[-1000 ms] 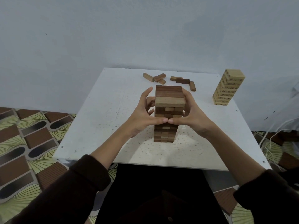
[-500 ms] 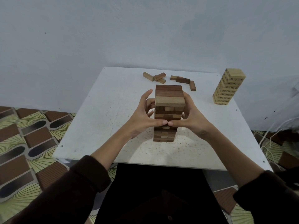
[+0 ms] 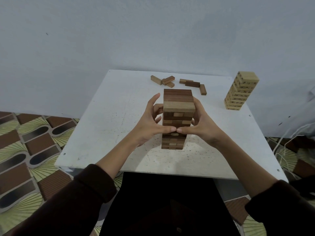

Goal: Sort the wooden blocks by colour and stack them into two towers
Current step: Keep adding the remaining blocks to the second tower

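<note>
Brown tower [image 3: 178, 106]: dark and mid-brown wooden blocks in crossed layers. It stands upright near the middle of the white table [image 3: 105, 120], straight ahead on my feed. One paler block lies along the near side just under the top course.

Left hand [image 3: 150, 126]: unclenched, with fingers fairly straight and spread beside the left face and the thumb laid across the front. I read this as bracing, not lifting.

Right hand [image 3: 202, 126]: cupped round the right face, fingers curved to the side and back. Its thumb tip meets the left thumb at the front. I judge this a two-sided squeeze to square the layers before more go on.

Pale tower [image 3: 241, 92]: light blocks with dark markings, at the far right of the table, well apart and untouched. It is probably set there so a knock to one stack spares the other.

Loose blocks [image 3: 167, 80]: several brown pieces in two small clusters at the far edge, not yet stacked. They look bound for the stack in hand.
</note>
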Action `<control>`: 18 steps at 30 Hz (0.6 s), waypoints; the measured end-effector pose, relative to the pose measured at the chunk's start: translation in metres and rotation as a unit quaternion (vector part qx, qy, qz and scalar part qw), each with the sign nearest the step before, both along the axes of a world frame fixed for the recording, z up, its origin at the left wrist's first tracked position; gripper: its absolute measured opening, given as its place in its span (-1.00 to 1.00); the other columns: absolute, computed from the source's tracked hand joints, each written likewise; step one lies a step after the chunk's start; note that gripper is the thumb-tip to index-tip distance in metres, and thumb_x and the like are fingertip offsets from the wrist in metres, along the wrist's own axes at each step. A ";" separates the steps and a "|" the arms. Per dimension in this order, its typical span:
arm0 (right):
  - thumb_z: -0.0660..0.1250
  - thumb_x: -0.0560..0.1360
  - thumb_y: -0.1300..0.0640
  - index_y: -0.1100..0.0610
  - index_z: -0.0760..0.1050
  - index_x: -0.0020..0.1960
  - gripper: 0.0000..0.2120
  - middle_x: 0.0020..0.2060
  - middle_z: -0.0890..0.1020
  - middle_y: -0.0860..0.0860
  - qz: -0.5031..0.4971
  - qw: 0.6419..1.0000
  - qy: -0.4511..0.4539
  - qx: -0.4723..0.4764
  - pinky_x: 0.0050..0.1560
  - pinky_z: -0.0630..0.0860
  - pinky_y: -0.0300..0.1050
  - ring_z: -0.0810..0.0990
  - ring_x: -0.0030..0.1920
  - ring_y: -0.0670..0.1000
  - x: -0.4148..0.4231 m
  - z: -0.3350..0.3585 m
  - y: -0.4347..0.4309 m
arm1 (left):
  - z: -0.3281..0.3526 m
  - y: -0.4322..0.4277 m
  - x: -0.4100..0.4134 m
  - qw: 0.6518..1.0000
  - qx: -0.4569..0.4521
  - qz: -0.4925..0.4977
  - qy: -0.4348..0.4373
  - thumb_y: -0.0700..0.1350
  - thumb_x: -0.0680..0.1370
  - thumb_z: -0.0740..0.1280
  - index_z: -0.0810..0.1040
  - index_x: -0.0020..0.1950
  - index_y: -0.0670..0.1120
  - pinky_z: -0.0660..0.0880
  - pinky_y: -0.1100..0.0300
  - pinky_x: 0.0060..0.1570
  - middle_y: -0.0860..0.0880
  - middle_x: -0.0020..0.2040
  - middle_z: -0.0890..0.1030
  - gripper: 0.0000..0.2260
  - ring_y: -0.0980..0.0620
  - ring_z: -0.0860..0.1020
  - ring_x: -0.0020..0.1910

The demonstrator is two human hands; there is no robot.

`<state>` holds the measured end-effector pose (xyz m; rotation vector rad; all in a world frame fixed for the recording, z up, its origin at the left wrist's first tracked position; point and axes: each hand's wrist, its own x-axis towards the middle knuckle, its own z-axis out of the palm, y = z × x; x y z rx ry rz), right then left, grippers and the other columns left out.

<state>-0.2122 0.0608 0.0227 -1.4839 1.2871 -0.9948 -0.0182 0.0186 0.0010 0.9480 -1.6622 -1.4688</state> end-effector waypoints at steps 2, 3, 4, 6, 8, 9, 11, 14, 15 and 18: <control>0.55 0.20 0.13 -0.21 0.13 0.38 -0.09 0.30 0.42 -0.09 0.003 1.000 0.001 0.002 0.44 0.19 0.22 0.37 0.35 -0.08 0.000 -0.002 0.001 | -0.001 0.000 0.000 1.000 0.003 -0.007 -0.002 -0.10 0.21 0.58 0.03 0.53 0.06 0.25 -0.19 0.41 -0.03 0.27 0.50 0.04 0.06 0.44 0.33; 0.55 0.20 0.14 -0.21 0.14 0.38 -0.09 0.29 0.43 -0.09 0.002 1.000 0.001 0.003 0.44 0.18 0.23 0.37 0.35 -0.09 0.000 -0.003 0.001 | -0.002 0.001 0.001 1.000 0.005 -0.008 -0.002 -0.09 0.20 0.58 0.03 0.53 0.06 0.25 -0.19 0.41 -0.03 0.28 0.50 0.04 0.06 0.44 0.33; 0.55 0.20 0.14 -0.19 0.15 0.39 -0.09 0.29 0.44 -0.08 0.001 1.000 0.000 0.004 0.44 0.18 0.24 0.38 0.35 -0.09 -0.001 -0.005 0.001 | -0.003 0.001 0.000 1.000 0.007 -0.008 -0.002 -0.09 0.20 0.58 0.03 0.53 0.06 0.25 -0.18 0.41 -0.03 0.28 0.49 0.04 0.06 0.44 0.33; 0.56 0.20 0.15 -0.13 0.14 0.43 -0.07 0.28 0.45 -0.06 0.000 1.000 0.001 0.007 0.43 0.19 0.25 0.39 0.34 -0.07 -0.001 -0.006 0.002 | -0.004 0.001 0.000 1.000 0.009 -0.010 0.000 -0.10 0.20 0.58 0.03 0.53 0.06 0.26 -0.18 0.40 -0.05 0.29 0.48 0.04 0.05 0.44 0.33; 0.56 0.20 0.14 -0.10 0.13 0.44 -0.06 0.29 0.44 -0.05 -0.001 1.000 0.004 0.009 0.42 0.20 0.25 0.40 0.34 -0.06 -0.001 -0.008 0.002 | -0.005 0.001 0.000 1.000 0.012 -0.011 0.001 -0.10 0.21 0.58 0.04 0.53 0.06 0.27 -0.19 0.40 -0.06 0.29 0.48 0.04 0.04 0.44 0.33; 0.56 0.20 0.14 -0.08 0.13 0.44 -0.06 0.28 0.44 -0.05 -0.003 1.000 0.004 0.010 0.41 0.22 0.25 0.40 0.34 -0.05 0.000 -0.009 0.002 | -0.006 0.001 0.000 1.000 0.013 -0.010 -0.001 -0.10 0.21 0.58 0.04 0.53 0.06 0.27 -0.19 0.39 -0.06 0.29 0.49 0.03 0.04 0.44 0.33; 0.56 0.20 0.12 -0.06 0.14 0.44 -0.06 0.28 0.45 -0.04 -0.005 1.000 0.006 0.010 0.40 0.24 0.25 0.41 0.33 -0.04 0.000 -0.009 0.001 | -0.006 0.001 0.000 1.000 0.013 -0.009 -0.006 -0.10 0.21 0.59 0.04 0.53 0.07 0.28 -0.20 0.39 -0.05 0.29 0.49 0.03 0.03 0.44 0.33; 0.57 0.19 0.09 -0.06 0.14 0.44 -0.06 0.27 0.45 -0.03 -0.007 1.000 0.007 0.010 0.40 0.25 0.25 0.41 0.33 -0.02 0.000 -0.010 0.001 | -0.007 -0.001 0.000 1.000 0.017 -0.006 -0.008 -0.18 0.24 0.58 0.03 0.53 0.05 0.30 -0.19 0.37 -0.05 0.29 0.49 0.02 0.05 0.45 0.32; 0.57 0.19 0.10 -0.06 0.14 0.44 -0.06 0.27 0.45 -0.02 -0.008 1.000 0.006 0.010 0.40 0.25 0.24 0.41 0.33 -0.02 0.000 -0.010 0.001 | -0.007 -0.001 0.000 1.000 0.019 -0.005 -0.006 -0.21 0.25 0.57 0.04 0.53 0.05 0.30 -0.19 0.37 -0.06 0.28 0.49 0.00 0.05 0.45 0.32; 0.56 0.19 0.13 -0.08 0.16 0.43 -0.07 0.26 0.46 -0.03 -0.007 1.000 0.000 0.010 0.40 0.24 0.25 0.41 0.33 -0.03 0.000 -0.011 0.001 | -0.008 -0.001 0.000 1.000 0.020 -0.004 -0.004 -0.23 0.26 0.56 0.04 0.53 0.05 0.32 -0.20 0.36 -0.07 0.27 0.49 -0.01 0.04 0.46 0.31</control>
